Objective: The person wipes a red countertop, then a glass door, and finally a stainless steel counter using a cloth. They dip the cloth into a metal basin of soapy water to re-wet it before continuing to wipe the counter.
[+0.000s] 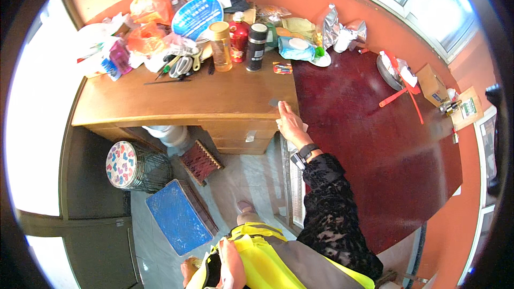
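My right hand [290,124] reaches over the front right corner of the brown wooden desk [214,96], with its fingers close together. A small dark grey patch [274,103] lies at the fingertips; whether it is a loose thing or a mark, I cannot make out. Something white [305,127] shows beside the palm, mostly hidden by the hand. Down by my body, my left hand [231,264] is partly in view at the yellow and grey vest [267,254], beside a black opening or fold. Its fingers are mostly hidden.
Bottles stand at the desk's back: amber [220,48], red [239,37], black [257,48]. Bags and a blue fan [197,18] crowd behind them. A dark red table [364,144] adjoins on the right. Below are a blue-topped box [179,217], a stool [201,161] and a heart-patterned bin [122,165].
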A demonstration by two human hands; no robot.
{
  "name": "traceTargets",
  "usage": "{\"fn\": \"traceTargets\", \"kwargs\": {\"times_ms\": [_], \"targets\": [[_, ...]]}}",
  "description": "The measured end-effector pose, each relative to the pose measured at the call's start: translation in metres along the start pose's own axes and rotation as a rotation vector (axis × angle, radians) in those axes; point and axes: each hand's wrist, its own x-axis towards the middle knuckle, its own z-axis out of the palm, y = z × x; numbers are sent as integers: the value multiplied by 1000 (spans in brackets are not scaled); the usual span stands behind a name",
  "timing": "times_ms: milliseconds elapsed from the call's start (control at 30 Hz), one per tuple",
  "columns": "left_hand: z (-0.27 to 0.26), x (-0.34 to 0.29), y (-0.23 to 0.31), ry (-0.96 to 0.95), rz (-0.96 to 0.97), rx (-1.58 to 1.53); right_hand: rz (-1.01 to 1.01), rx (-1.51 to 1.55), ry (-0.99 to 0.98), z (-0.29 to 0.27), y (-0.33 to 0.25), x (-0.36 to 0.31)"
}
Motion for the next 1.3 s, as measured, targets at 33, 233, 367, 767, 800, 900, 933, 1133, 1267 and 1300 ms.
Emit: {"fn": "traceTargets", "kwargs": {"times_ms": [33,233,367,767,800,900,933,1133,1267,1300], "targets": [[-5,15,12,0,23,-28,-42,-37,-30,4,4,7],[-21,99,74,-23,221,161,-285,-115,88,5,25,4],[-15,132,88,-25,307,76,-216,-16,247,-28,49,-16],[-39,165,85,-267,336,76,513,-626,18,-121,153,-175],[-41,169,83,-281,375,85,577,-616,-20,-122,154,-189],[-48,178,76,-211,534,-132,729,-467,5,-122,151,-233],[-49,176,74,-243,460,-148,797,-441,45,-122,151,-248],[-56,184,62,-313,489,24,1094,-192,382,-109,147,-334],[-51,188,56,-249,525,170,1318,-83,297,-112,142,-385],[-52,188,54,-301,497,145,1345,-71,285,-114,143,-393]]}}
